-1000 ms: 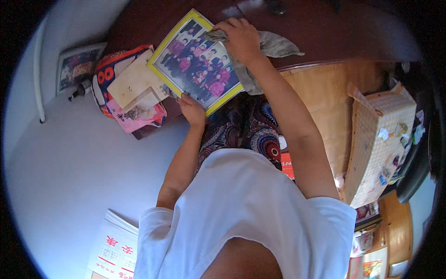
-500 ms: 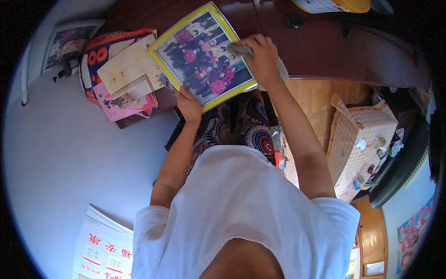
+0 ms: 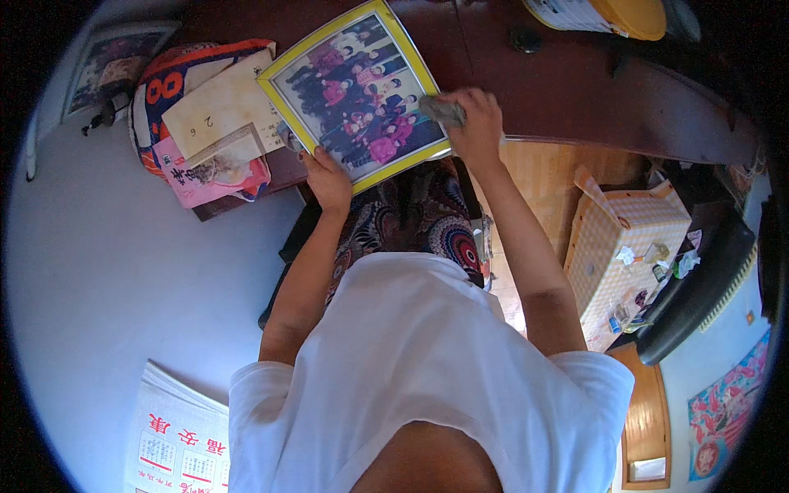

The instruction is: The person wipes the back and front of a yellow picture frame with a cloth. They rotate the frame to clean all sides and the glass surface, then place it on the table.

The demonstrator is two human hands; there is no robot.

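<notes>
A framed group photo (image 3: 353,94) with a yellow border is tilted over the near edge of a dark red-brown table. My left hand (image 3: 329,182) grips the frame's lower left edge, thumb on the front and the other fingers out of sight behind. At the frame's right edge, my right hand (image 3: 475,127) is closed around a grey cloth (image 3: 442,111), which lies against the border and the glass beside it. A bit of greyish material (image 3: 288,135) shows behind the frame near my left fingers; I cannot make out what it is.
Left of the frame lie a cream paper sheet (image 3: 209,119), a pink packet (image 3: 193,174) and an orange-and-blue bag (image 3: 152,99). Another framed picture (image 3: 111,70) leans by the wall. A yellow-lidded tub (image 3: 633,16) stands far right on the table (image 3: 575,90). A checked-cloth table (image 3: 612,238) is lower right.
My right hand with the cloth has moved slightly right and down, from over the glass to the frame's right edge. The frame has shifted a little; my left hand keeps its grip.
</notes>
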